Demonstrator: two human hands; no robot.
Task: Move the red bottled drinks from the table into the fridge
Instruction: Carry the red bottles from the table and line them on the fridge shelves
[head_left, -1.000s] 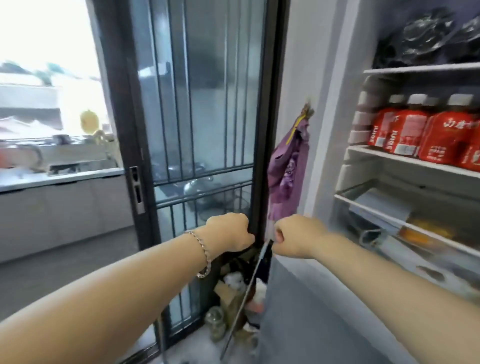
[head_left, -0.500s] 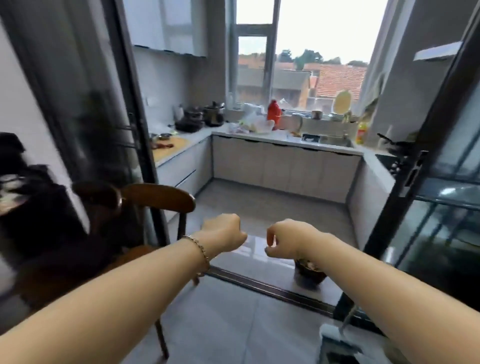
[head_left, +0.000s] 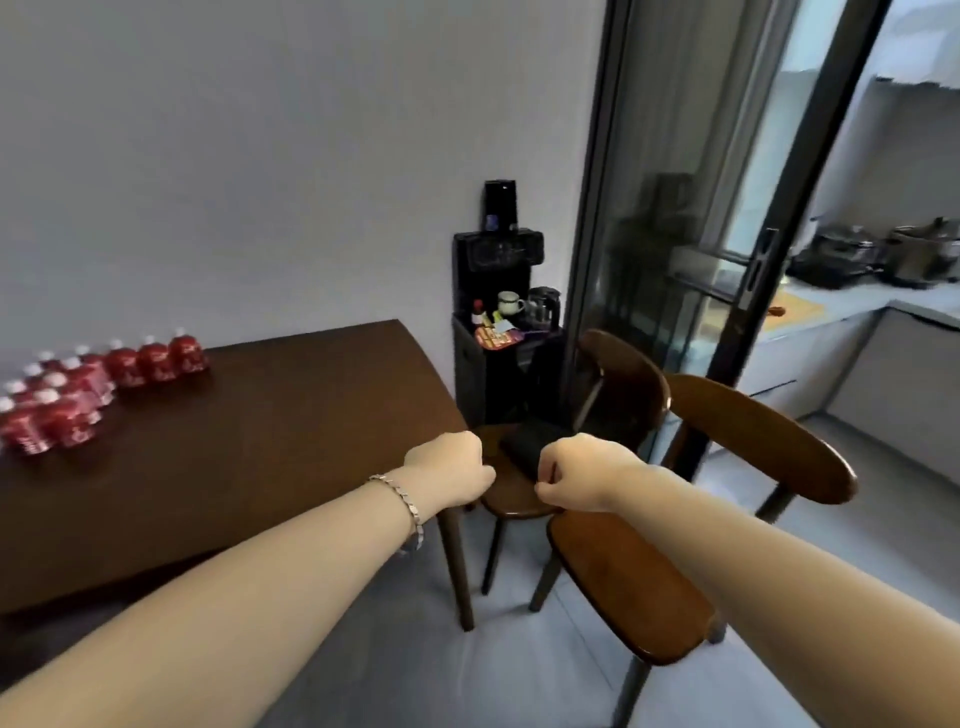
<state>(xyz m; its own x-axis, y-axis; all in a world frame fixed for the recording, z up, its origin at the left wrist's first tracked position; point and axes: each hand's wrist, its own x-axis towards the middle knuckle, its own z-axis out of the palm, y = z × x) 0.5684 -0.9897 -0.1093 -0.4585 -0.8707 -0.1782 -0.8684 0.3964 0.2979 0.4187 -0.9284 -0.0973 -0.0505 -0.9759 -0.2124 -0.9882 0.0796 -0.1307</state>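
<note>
**Red bottles (head_left: 78, 395) on a dark brown table (head_left: 260, 441)**

The table is dark brown wood. The bottles on it are bright red with white caps. To the right of the table stand two chairs (head_left: 623, 582) in matching dark brown, a black cabinet (head_left: 493, 374) and a black-framed glass door (head_left: 592, 208). The wall (head_left: 260, 156) behind the table is pale grey. The floor (head_left: 519, 675) beneath is grey.

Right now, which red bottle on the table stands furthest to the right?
The red bottle at the right end of the back row; all the others stand to its left.
</note>
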